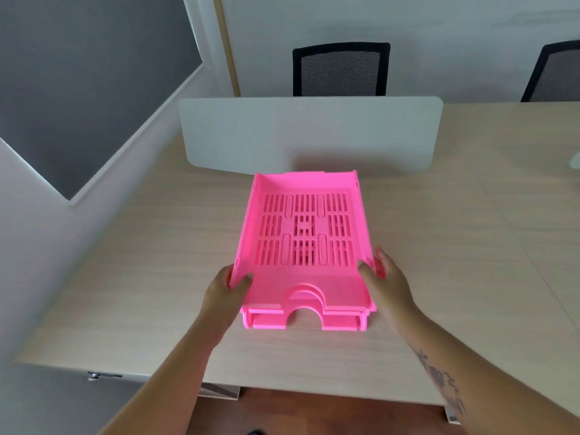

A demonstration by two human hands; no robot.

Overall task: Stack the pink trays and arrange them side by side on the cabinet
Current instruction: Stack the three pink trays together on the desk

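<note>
Fingers (381, 262) of both hands clamp the top pink tray's (303, 233) side walls at nine and three o'clock, so the person should lower it level onto the lower tray (273, 321).

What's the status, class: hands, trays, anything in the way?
Left hand and right hand grip top pink tray by its sides. Bottom tray on desk. Nothing in the way.

We see soft, even daylight and faint shadows; the pink tray (303, 233) glows overexposed, straight edges bow toward the frame corners, and everything looks slightly blurred
</note>
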